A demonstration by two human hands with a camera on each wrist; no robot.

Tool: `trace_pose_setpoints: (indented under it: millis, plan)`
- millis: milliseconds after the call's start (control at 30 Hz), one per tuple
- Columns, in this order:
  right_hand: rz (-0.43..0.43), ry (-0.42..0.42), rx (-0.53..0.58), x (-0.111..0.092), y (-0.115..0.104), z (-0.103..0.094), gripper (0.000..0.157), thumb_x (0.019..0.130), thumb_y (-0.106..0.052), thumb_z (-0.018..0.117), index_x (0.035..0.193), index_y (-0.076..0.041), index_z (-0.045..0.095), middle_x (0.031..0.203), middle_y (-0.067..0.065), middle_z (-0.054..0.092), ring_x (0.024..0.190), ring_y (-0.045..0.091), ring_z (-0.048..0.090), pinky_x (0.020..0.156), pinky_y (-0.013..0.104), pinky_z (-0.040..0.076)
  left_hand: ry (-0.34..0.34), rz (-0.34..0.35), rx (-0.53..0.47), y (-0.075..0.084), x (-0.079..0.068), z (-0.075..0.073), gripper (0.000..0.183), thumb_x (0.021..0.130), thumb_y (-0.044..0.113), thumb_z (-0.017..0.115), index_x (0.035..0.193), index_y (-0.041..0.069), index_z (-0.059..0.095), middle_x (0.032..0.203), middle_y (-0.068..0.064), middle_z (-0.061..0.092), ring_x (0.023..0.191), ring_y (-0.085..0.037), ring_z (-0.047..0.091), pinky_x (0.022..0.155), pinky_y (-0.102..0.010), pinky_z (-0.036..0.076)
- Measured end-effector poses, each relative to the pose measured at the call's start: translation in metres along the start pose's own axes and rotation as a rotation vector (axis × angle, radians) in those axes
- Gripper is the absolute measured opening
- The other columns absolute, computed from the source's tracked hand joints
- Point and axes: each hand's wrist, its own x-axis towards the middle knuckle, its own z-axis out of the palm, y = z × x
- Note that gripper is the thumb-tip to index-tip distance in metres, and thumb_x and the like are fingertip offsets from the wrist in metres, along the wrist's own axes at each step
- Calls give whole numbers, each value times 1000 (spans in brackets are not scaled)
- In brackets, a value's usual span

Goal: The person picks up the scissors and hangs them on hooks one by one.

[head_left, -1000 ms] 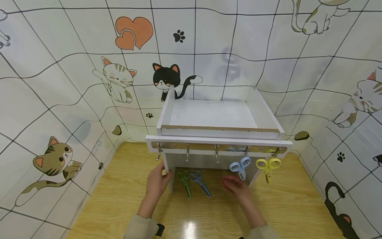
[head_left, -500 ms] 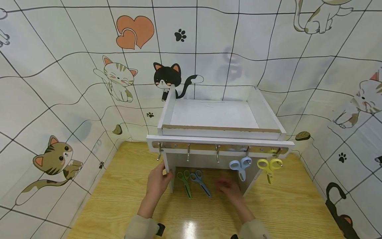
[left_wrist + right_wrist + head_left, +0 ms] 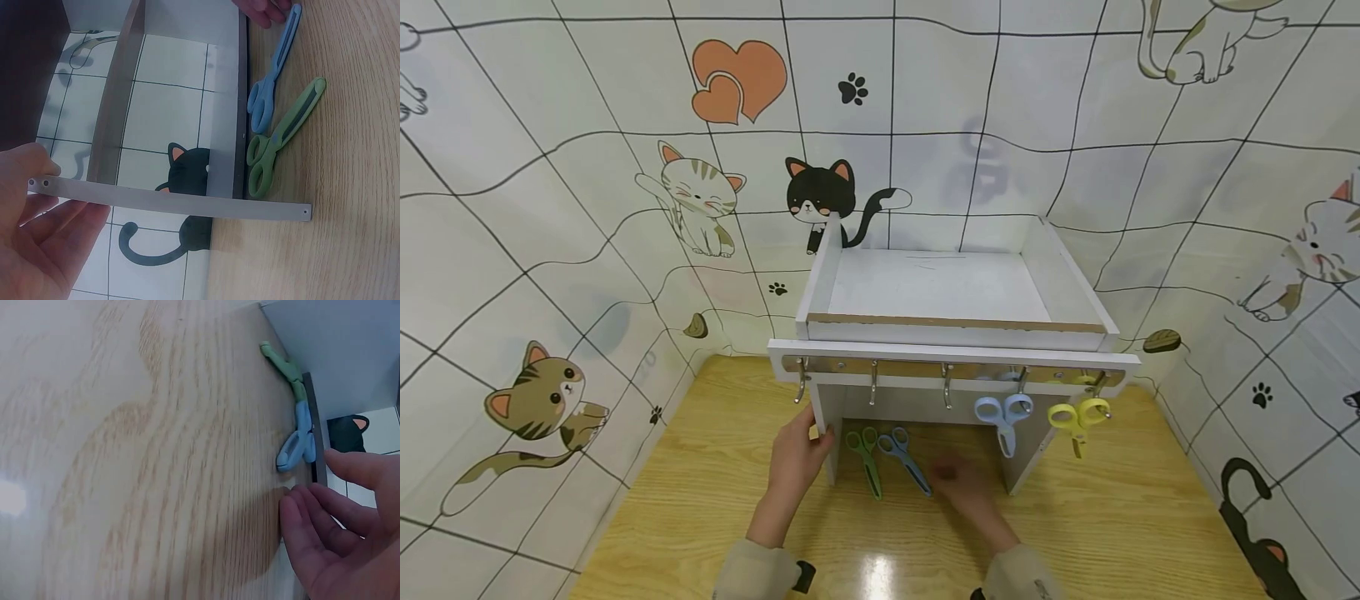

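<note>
My left hand grips the left side panel of a white wooden rack; the left wrist view shows thumb and fingers on either side of the panel. Below the rack, a green pair of scissors and a blue pair of scissors lie side by side on the table. Just right of the blue pair is my right hand, fingers loosely bent and holding nothing. Light blue scissors and yellow scissors hang from hooks at the rack's right.
Three metal hooks on the rack's front, including the leftmost hook, carry nothing. An open tray forms the rack's top. The wooden table is bordered by cat-printed walls at back and sides.
My right hand has moved left from beneath the hanging light blue scissors to beside the blue scissors on the table. The left hand keeps its grip on the side panel.
</note>
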Motion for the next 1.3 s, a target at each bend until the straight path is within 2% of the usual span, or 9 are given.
trace_pose_setpoints:
  millis: [33,167,300,500,833,1000,1233,1300]
  plan:
    - [-4,-2,-23,0,0,2,21,87,-19,71,104,-6,73,108,14,73,102,33,68,85,43,57,-1,0,0,0,0,0,28,88,7,68,115,14,65,111,-12,75,89,-29,76,67,-39,63]
    - [-18,19,-139,1,-2,7,20,85,-20,73,101,-9,71,94,5,72,84,20,66,69,30,55,-6,-2,-4,1,0,0,29,88,6,68,116,14,65,112,-12,75,90,-29,76,68,-39,63]
    - [-4,12,-190,0,-7,11,21,81,-22,79,96,-10,69,84,-1,68,75,12,60,62,26,50,1,2,9,0,1,1,29,88,7,68,115,15,65,112,-11,75,83,-26,77,64,-36,62]
    - [33,-9,-251,-1,-15,14,19,79,-19,81,92,-9,71,82,-2,68,71,10,58,60,25,49,1,5,1,-1,1,2,30,88,7,68,117,14,65,112,-12,75,84,-28,77,64,-37,62]
    - [12,-11,-313,-3,-23,14,17,78,-16,82,83,-8,68,77,-1,62,65,11,52,55,25,43,5,-7,6,-2,1,2,28,88,7,68,116,14,65,111,-11,75,84,-27,77,64,-37,62]
    - [8,-11,-257,-5,-18,13,14,78,-11,79,80,-10,65,75,-2,59,67,11,50,56,24,41,1,-9,8,-2,1,2,29,88,7,68,116,14,65,111,-11,75,86,-27,76,65,-37,63]
    - [30,-5,-92,-7,-8,6,14,76,-12,78,83,-9,66,79,1,64,72,13,55,62,28,45,3,-9,8,-2,1,2,29,89,7,68,116,15,65,111,-11,75,84,-27,77,64,-36,62]
    - [45,-19,-15,-9,-4,4,16,77,-12,79,86,-7,68,80,3,68,73,11,58,63,26,47,2,-6,7,-2,0,2,29,89,7,68,116,15,65,111,-12,75,86,-28,76,65,-37,63]
